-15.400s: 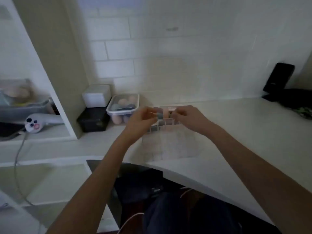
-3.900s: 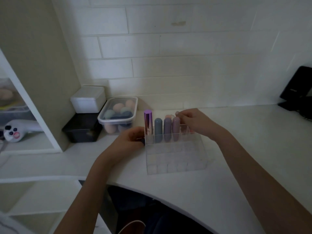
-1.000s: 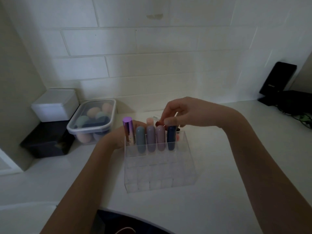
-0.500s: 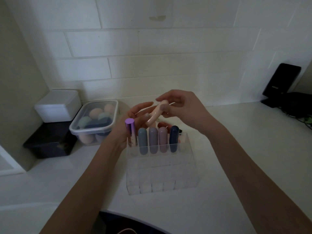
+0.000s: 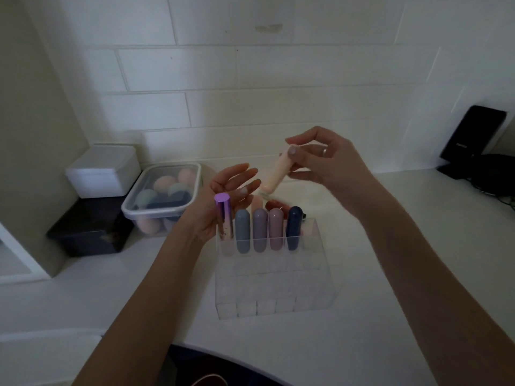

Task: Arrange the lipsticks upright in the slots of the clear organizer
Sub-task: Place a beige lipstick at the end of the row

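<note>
A clear organizer (image 5: 274, 285) stands on the white counter. Its back row holds several upright lipsticks: a metallic purple tube (image 5: 223, 218), a grey-blue one (image 5: 242, 232), a mauve one (image 5: 260, 230), a dusty pink one (image 5: 275, 229) and a navy one (image 5: 294, 228). My right hand (image 5: 326, 165) holds a peach lipstick (image 5: 276, 172) tilted in the air above the back row. My left hand (image 5: 225, 199) is open, palm up, just left of and below it, behind the purple tube. A red lipstick (image 5: 274, 204) and a pale pink one (image 5: 256, 203) lie behind the organizer, partly hidden.
A lidded clear tub of makeup sponges (image 5: 163, 196) sits to the left, beside a white box (image 5: 103, 169) stacked on a black box (image 5: 89, 229). A black device (image 5: 471, 137) stands at the far right. The tiled wall is close behind.
My right hand has lifted the peach lipstick higher and to the right, away from my left hand, which has opened its fingers. The five slotted lipsticks have not moved.
</note>
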Tool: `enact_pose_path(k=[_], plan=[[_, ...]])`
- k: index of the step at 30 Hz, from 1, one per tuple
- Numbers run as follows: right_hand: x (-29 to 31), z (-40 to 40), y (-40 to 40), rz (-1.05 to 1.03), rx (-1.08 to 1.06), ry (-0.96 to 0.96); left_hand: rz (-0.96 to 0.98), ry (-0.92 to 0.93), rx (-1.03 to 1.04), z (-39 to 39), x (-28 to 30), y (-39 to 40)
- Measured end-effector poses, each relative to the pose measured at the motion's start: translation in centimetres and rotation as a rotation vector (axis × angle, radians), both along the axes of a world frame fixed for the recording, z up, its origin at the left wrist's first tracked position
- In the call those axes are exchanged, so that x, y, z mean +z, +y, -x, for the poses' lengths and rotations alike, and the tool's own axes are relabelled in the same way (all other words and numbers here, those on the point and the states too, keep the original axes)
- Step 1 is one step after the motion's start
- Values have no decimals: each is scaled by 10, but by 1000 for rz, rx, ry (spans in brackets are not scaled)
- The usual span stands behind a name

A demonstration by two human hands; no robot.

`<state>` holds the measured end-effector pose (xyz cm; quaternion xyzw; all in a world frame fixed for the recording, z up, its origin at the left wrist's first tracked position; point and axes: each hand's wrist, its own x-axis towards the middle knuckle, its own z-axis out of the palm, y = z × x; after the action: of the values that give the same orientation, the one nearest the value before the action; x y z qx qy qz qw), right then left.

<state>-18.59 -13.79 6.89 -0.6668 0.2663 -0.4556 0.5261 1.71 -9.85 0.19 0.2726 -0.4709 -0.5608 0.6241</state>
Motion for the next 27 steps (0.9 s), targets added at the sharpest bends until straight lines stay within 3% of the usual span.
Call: enact_pose_path(k=[6,15,21,27], plan=[[29,41,5,193,131,459,-127,-79,67,3,-1,-3],[37,56,6,234,150,567,-167,-162,235,-3,-7,-5],[16,35,0,220,264,870,-192,-223,250,-5,-12,-9],[10,31,-4,215,307,975,-194,-296,287,-10,-18,-15]])
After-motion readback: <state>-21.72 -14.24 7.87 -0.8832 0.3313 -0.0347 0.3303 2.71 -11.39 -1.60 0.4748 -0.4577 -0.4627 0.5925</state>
